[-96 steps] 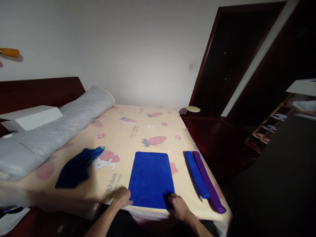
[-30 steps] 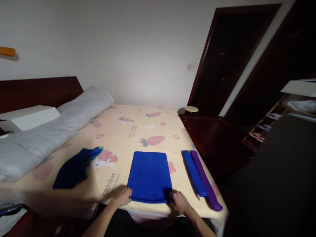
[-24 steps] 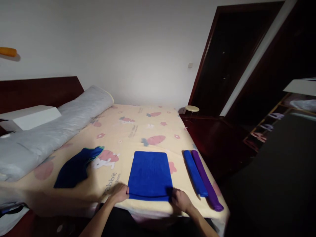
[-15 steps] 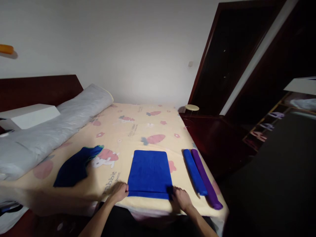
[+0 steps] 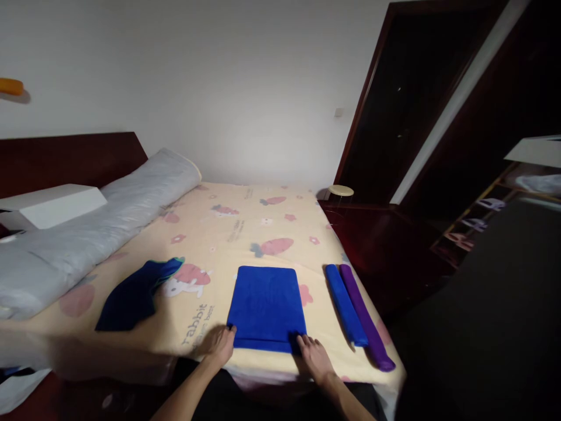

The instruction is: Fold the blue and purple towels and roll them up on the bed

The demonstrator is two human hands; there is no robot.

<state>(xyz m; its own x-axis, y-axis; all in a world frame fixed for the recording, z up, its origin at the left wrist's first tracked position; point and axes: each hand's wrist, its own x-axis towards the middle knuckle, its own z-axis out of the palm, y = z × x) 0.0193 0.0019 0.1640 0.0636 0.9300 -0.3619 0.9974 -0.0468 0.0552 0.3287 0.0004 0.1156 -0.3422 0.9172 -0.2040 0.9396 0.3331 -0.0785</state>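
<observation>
A blue towel (image 5: 267,304), folded into a rectangle, lies flat on the bed, with a narrow strip turned over along its near edge. At the left end of that strip, my left hand (image 5: 224,347) pinches the cloth. My right hand (image 5: 315,355) has its fingers on the right end of the strip, thumb side hidden beneath. To the right, a rolled blue towel (image 5: 346,307) lies alongside a rolled purple towel (image 5: 367,318). Off to the left is a crumpled dark blue cloth (image 5: 135,295) with a green edge.
The bed (image 5: 245,234) has a cream sheet printed with rabbits and carrots. A long grey bedding roll (image 5: 131,199) lies along the headboard (image 5: 65,161), a white box (image 5: 65,204) against it. Beyond the bed's far right corner stands a stool (image 5: 340,190).
Both hands have moved slightly inward along the towel's near edge, the left one rightward and the right one leftward. The towel and the rolls lie where they were.
</observation>
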